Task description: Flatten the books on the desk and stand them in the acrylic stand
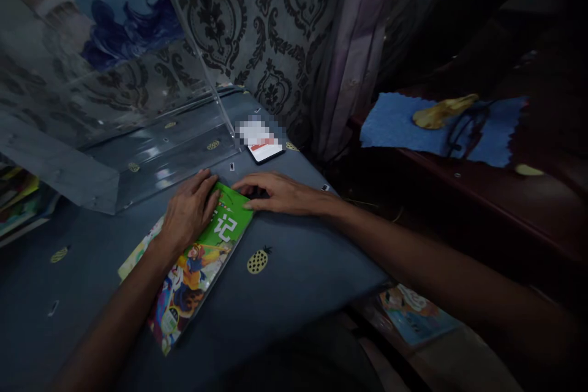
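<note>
A thin, colourful picture book (209, 257) with a green top and white characters lies at a slant on the grey-blue tablecloth (294, 269). My left hand (189, 208) rests flat over its upper left part, fingers stretched toward the top edge. At the upper right corner, the thumb and index finger of my right hand (266, 191) hold the book; its other fingers are curled and partly hidden. Another pale green and yellow cover (140, 249) sticks out on the left, partly behind my left forearm.
A clear acrylic stand (169, 180) rises at the back left. Beyond my hands lies a phone (264, 150) with a lit screen. Books (22, 196) are stacked at far left. On the right, a dark red surface (459, 196) bears a blue cloth (395, 125) with glasses.
</note>
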### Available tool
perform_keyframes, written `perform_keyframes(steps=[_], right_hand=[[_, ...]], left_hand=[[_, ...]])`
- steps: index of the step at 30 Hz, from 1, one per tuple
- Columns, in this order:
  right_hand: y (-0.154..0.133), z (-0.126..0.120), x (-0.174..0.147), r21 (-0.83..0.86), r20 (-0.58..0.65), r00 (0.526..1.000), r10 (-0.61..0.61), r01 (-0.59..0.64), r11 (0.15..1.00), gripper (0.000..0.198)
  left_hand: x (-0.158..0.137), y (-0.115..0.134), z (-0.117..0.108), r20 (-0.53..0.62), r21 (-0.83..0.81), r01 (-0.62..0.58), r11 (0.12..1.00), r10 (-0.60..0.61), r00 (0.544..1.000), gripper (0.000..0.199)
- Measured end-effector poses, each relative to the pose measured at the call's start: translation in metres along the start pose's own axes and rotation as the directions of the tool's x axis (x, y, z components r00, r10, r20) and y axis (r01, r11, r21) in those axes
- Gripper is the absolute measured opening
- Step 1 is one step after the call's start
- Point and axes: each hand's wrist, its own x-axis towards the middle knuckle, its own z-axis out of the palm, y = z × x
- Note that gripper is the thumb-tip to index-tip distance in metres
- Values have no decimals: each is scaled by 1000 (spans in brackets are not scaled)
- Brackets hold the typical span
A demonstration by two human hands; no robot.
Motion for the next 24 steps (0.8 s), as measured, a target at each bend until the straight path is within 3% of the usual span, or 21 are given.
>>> perform_keyframes(steps=[4,10,16,24], right_hand=[[-1,0,0,28,-32,999,5,-4,1000,35],[-4,-2,-1,19,-90,996,7,-5,1000,33],[-7,-3,-2,68,-81,996,40,-35,997,35],[-5,-3,-1,12,-102,995,20,-19,1000,34]], left_hand=[[-12,25,-10,35,56,-18,998,16,999,45],[-33,64,-15,99,172,-47,984,31,995,63],[-33,72,-12,74,197,-36,980,22,997,50],[-28,78,-30,116,154,-35,987,17,993,31]])
